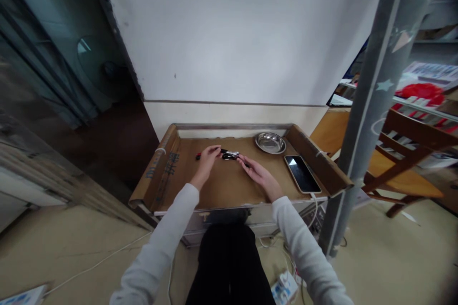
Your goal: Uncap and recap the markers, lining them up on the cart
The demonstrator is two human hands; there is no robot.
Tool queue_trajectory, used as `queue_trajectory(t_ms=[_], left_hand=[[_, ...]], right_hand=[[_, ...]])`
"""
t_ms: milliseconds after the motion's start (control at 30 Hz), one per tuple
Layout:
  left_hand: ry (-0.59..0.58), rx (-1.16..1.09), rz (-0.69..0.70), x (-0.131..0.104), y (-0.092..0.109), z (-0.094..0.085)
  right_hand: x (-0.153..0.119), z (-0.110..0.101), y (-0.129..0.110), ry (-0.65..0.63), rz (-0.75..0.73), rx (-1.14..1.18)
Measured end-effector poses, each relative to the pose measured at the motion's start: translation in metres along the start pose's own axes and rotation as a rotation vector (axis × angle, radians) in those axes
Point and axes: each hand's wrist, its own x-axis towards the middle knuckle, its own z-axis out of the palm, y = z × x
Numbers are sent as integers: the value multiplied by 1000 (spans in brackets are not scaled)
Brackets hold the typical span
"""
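Over the cardboard-lined tray (229, 186), my left hand (208, 158) is closed in a pinch on a thin dark item. My right hand (256, 171) has its fingertips pressed together at the right end of the small black and silver pieces (230, 154), which lie between the two hands. These pieces are too small for me to tell their kind. A red and black tip (198, 156) shows just left of my left hand, and my fingers hide part of what lies there.
A round metal dish (271, 143) stands at the tray's back right. Nearer, a phone (302, 174) lies with a white cable (315, 209) running over the front edge. A grey pole (368, 105) and a wooden chair (411, 167) stand to the right.
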Motion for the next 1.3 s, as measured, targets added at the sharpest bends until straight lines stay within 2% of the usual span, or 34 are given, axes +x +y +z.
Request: queue_trajectory(t_ms=[100, 233, 333, 400, 467, 533, 633, 733, 900, 1133, 1233, 1300], left_hand=[[-85, 116, -59, -6, -15, -5], [-204, 562, 131, -15, -30, 1], [-141, 817, 290, -17, -34, 7], [-78, 889, 364, -18, -34, 7], [-49, 920, 427, -19, -34, 2], [-70, 948, 469, -22, -34, -4], [-182, 1008, 489, -27, -34, -10], [-275, 1080, 530, -30, -35, -6], [-291, 1260, 586, -24, -36, 9], [-190, 1335, 541, -17, -26, 8], [-129, 1342, 502, -18, -22, 0], [-32, 1362, 472, -17, -20, -11]], right_hand=[[-2, -8, 0, 9, -158, -187], [-2, -5, 8, 59, -484, -591], [-1, 6, 15, -95, -614, -1001], [-1, 13, 19, -216, -643, -1255], [-1, 14, 20, -261, -692, -1437], [-1, 9, 19, -202, -760, -1566], [-3, -3, 15, -2, -784, -1736], [-4, -11, 12, 107, -734, -1867], [-4, -7, 10, 144, -688, -2000], [3, 5, 12, 302, -686, -2044], [3, 4, 14, 320, -699, -1992], [0, 1, 14, 309, -701, -1937]])
